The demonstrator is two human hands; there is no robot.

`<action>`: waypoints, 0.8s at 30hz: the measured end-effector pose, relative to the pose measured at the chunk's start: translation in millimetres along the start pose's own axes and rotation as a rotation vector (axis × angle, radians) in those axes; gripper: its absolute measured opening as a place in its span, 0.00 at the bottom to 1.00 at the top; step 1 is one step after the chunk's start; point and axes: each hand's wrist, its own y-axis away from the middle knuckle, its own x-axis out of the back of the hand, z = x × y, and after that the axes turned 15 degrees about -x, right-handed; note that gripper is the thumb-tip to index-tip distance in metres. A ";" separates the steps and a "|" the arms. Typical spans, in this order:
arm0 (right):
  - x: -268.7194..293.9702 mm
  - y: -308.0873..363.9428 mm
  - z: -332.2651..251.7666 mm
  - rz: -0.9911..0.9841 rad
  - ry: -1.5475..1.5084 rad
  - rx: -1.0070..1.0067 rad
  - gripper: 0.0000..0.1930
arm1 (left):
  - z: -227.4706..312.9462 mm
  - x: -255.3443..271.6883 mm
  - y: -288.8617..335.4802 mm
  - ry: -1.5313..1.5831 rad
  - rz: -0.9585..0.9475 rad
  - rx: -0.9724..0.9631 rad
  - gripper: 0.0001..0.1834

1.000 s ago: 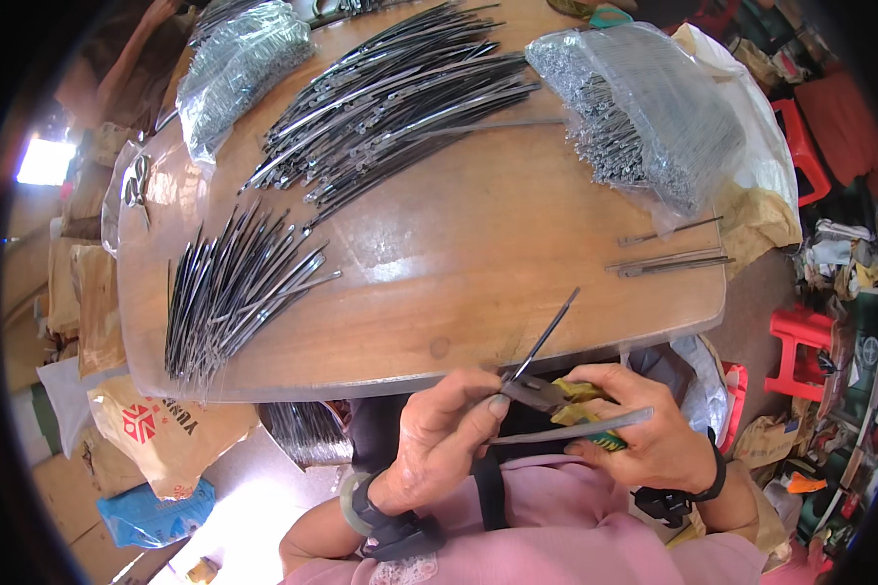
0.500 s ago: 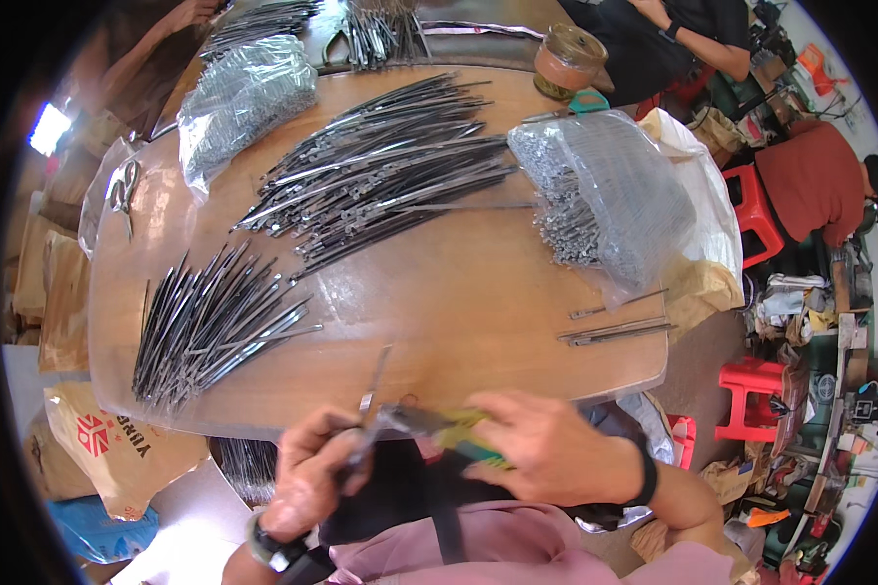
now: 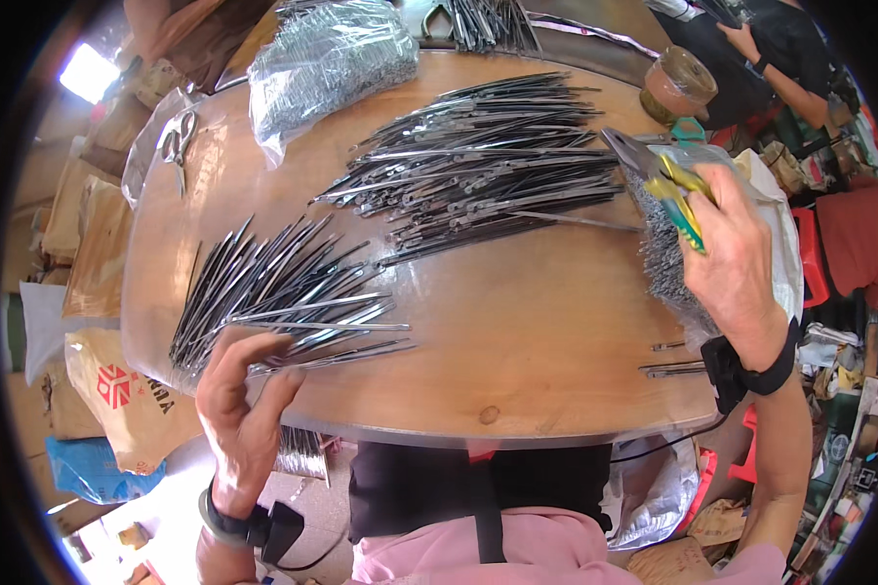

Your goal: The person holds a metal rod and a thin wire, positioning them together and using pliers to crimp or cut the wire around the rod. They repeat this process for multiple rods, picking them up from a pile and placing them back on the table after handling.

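My right hand [image 3: 737, 253] is closed around pliers [image 3: 675, 190] with yellow and green handles. Their dark metal jaws point up and left, over the right end of the large pile of thin dark metal strips [image 3: 478, 156] and the bag beside it. My left hand [image 3: 232, 414] is at the table's near left edge, thumb and fingers apart. It is at the near end of a smaller pile of metal strips [image 3: 273, 283], where several ends stick out to the right. Nothing shows in its grasp.
A clear bag of metal pieces [image 3: 327, 68] lies at the far left; another bag [image 3: 658, 234] is at the right. Scissors [image 3: 178, 146] lie on the left, a tape roll [image 3: 678, 86] at the far right. A few strips [image 3: 675, 370] lie near the right edge. Other people sit across the table.
The hands have parted. My left hand has moved left to the smaller pile, without the strip it held. My right hand has carried the pliers up and right. The view has shifted.
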 end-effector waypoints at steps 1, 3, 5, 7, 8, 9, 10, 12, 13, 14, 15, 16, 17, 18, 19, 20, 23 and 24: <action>8.0 -4.4 -4.7 -0.027 0.026 -0.037 0.15 | 5.9 -7.7 -15.2 0.077 -0.003 -0.004 0.09; 14.2 -9.8 -14.3 0.017 0.034 -0.022 0.15 | 2.0 -28.9 -42.8 0.010 -0.018 -0.155 0.07; 27.2 -6.0 -22.4 0.116 0.000 -0.050 0.14 | -2.1 -45.4 -68.9 -0.079 -0.085 -0.323 0.06; 44.1 5.3 -39.0 0.156 -0.065 -0.158 0.12 | -11.7 -60.2 -80.2 -0.191 -0.217 -0.360 0.07; 57.2 16.1 -44.2 0.211 -0.151 -0.232 0.11 | -17.4 -68.4 -83.9 -0.167 -0.218 -0.385 0.07; 66.0 27.7 -47.0 0.270 -0.256 -0.301 0.09 | -25.1 -76.1 -86.8 -0.353 -0.282 -0.477 0.08; 72.8 40.9 -49.1 0.318 -0.407 -0.360 0.08 | -29.5 -79.4 -90.1 -0.543 -0.341 -0.567 0.10; 75.1 79.6 -47.2 0.280 -0.820 -0.458 0.06 | -30.6 -81.1 -93.9 -0.477 -0.424 -0.478 0.11; 68.2 97.6 -43.8 0.213 -0.999 -0.521 0.05 | -32.7 -80.7 -92.4 -0.461 -0.433 -0.515 0.11; 61.5 117.0 -42.4 0.139 -1.074 -0.602 0.05 | -33.7 -79.0 -89.4 -0.445 -0.431 -0.555 0.11; 57.5 137.2 -37.2 0.094 -1.007 -0.735 0.04 | -31.4 -78.5 -87.9 -0.480 -0.424 -0.574 0.12; 56.8 152.8 -29.5 0.044 -0.893 -0.799 0.04 | -23.5 -81.1 -91.3 -0.474 -0.423 -0.589 0.12; 58.8 154.7 -26.3 0.002 -0.851 -0.834 0.04 | -16.1 -80.2 -91.7 -0.517 -0.337 -0.636 0.11; 64.8 156.5 -25.2 -0.044 -0.800 -0.875 0.05 | -6.9 -77.9 -91.5 -0.549 -0.254 -0.682 0.10; 66.7 161.7 -23.0 -0.047 -0.798 -0.884 0.05 | 6.7 -79.9 -98.6 -0.526 -0.208 -0.715 0.09; 66.6 167.3 -17.0 -0.092 -0.915 -0.986 0.05 | 21.5 -77.7 -99.3 -0.529 -0.212 -0.717 0.09; 61.9 186.0 -4.6 -0.028 -1.456 -1.213 0.06 | 46.0 -69.8 -91.9 -0.431 -0.245 -0.675 0.09; 61.0 192.5 -5.0 0.067 -1.650 -1.241 0.06 | 40.7 -65.7 -77.4 -0.322 -0.243 -0.653 0.10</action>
